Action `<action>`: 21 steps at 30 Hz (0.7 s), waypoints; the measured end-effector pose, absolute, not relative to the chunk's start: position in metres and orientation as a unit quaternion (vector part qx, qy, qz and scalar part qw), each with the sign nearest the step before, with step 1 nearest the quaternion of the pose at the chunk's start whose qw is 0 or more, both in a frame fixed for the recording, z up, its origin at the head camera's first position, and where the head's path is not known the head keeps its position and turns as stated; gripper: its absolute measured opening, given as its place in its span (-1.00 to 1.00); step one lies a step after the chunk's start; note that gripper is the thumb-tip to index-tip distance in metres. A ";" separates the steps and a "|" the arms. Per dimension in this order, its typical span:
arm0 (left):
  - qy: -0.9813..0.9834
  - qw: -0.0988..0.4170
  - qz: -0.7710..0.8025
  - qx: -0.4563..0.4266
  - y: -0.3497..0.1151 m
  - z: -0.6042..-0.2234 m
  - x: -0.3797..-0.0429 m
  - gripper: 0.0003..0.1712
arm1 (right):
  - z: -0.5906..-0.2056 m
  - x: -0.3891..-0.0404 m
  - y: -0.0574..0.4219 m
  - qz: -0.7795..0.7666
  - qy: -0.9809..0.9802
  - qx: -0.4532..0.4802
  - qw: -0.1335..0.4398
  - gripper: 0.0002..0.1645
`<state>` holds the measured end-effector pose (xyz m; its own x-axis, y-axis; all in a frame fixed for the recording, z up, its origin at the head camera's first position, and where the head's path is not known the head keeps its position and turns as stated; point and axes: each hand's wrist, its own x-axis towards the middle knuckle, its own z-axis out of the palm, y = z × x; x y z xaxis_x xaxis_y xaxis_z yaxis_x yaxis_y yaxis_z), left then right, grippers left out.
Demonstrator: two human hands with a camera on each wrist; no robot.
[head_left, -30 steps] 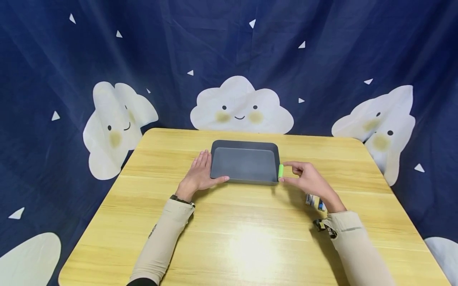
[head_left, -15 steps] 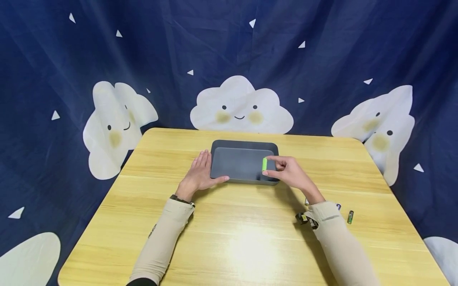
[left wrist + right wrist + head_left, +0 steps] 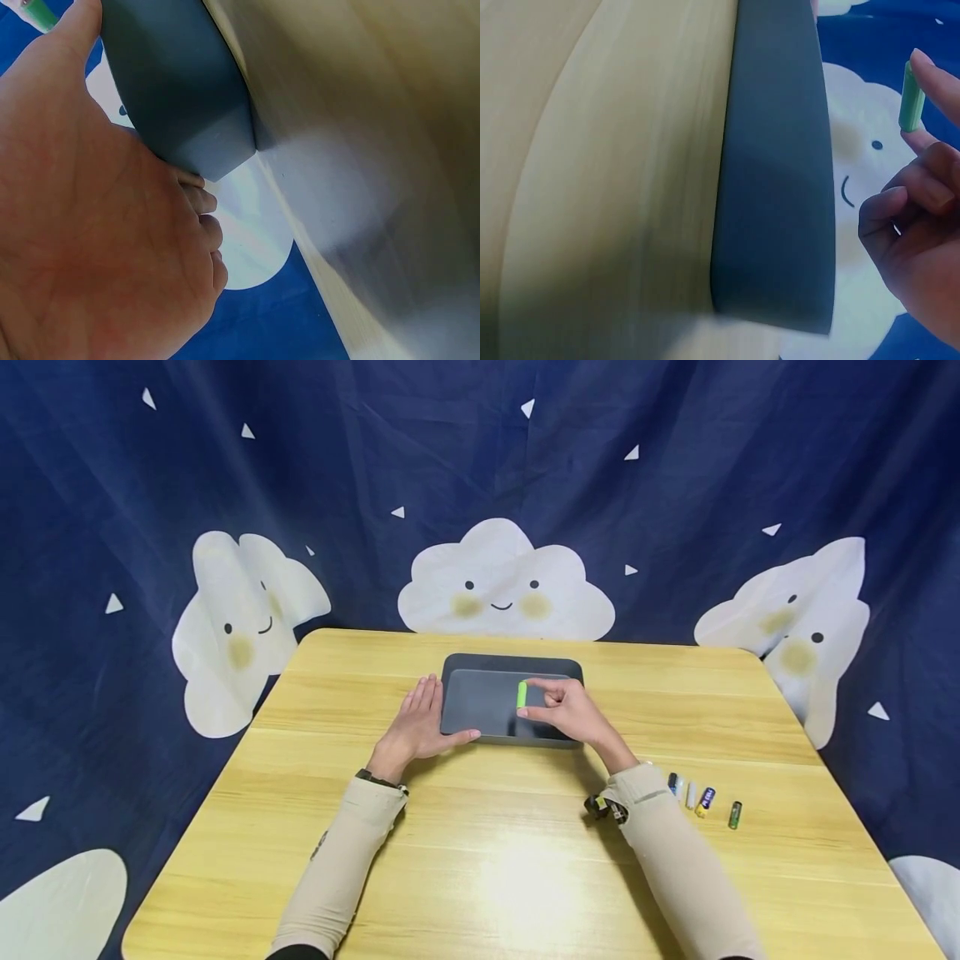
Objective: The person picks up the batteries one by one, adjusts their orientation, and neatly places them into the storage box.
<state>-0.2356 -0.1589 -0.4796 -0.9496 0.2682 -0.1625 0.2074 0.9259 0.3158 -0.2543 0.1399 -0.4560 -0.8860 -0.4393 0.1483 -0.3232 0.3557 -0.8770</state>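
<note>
A dark grey rectangular tray (image 3: pixel 480 739) lies toward the back of the wooden table. My left hand (image 3: pixel 415 727) rests against its left end, fingers straight along the side and thumb at the front rim. Over the tray, my right hand (image 3: pixel 566 706) pinches a bright green battery (image 3: pixel 522 695) by its two ends between thumb and index finger. The right wrist view shows the same green battery (image 3: pixel 910 99) held above the tray wall (image 3: pixel 776 165), the other fingers curled. In the left wrist view, the palm (image 3: pixel 105 225) is beside the tray's outer wall (image 3: pixel 180 82).
To the right of my right forearm, several batteries lie on the table (image 3: pixel 465 860): a blue and yellow one (image 3: pixel 705 802), a white one (image 3: pixel 691 795), a dark and light one (image 3: pixel 675 785) and a green and black one (image 3: pixel 735 815). A dark blue cloud-print curtain (image 3: pixel 360 460) hangs behind.
My right hand has carried the green battery leftward, from beside the tray's right end to over its inside. More batteries show beside the forearm. The left hand has stayed put.
</note>
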 end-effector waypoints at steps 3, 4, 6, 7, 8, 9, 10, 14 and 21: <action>0.976 0.100 0.147 0.123 -0.159 -0.479 -0.235 0.47 | -0.458 -0.257 0.132 -0.520 0.819 -0.236 0.054 -0.29; 0.976 0.100 0.147 0.123 -0.159 -0.479 -0.236 0.47 | -0.459 -0.258 0.129 -0.518 0.820 -0.236 0.052 -0.28; 0.976 0.102 0.147 0.123 -0.160 -0.479 -0.235 0.48 | -0.460 -0.260 0.124 -0.518 0.821 -0.233 0.052 -0.29; 0.976 0.103 0.146 0.123 -0.160 -0.479 -0.235 0.48 | -0.461 -0.261 0.122 -0.519 0.822 -0.231 0.053 -0.29; 0.976 0.103 0.146 0.123 -0.160 -0.479 -0.235 0.49 | -0.462 -0.262 0.119 -0.518 0.822 -0.228 0.055 -0.29; 0.976 0.103 0.147 0.122 -0.159 -0.479 -0.235 0.49 | -0.463 -0.263 0.117 -0.518 0.823 -0.225 0.057 -0.29; 0.976 0.103 0.145 0.122 -0.159 -0.479 -0.235 0.49 | -0.463 -0.264 0.114 -0.519 0.823 -0.224 0.058 -0.29; 0.977 0.102 0.143 0.121 -0.159 -0.479 -0.236 0.51 | -0.465 -0.267 0.105 -0.521 0.822 -0.220 0.062 -0.30; 0.976 0.101 0.150 0.121 -0.159 -0.480 -0.238 0.51 | -0.470 -0.271 0.089 -0.518 0.826 -0.210 0.075 -0.30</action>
<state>-0.2376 -0.1591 -0.4800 -0.9502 0.2665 -0.1618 0.2056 0.9257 0.3175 -0.2714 0.0894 -0.4701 -0.9008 -0.4241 0.0934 -0.2685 0.3748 -0.8874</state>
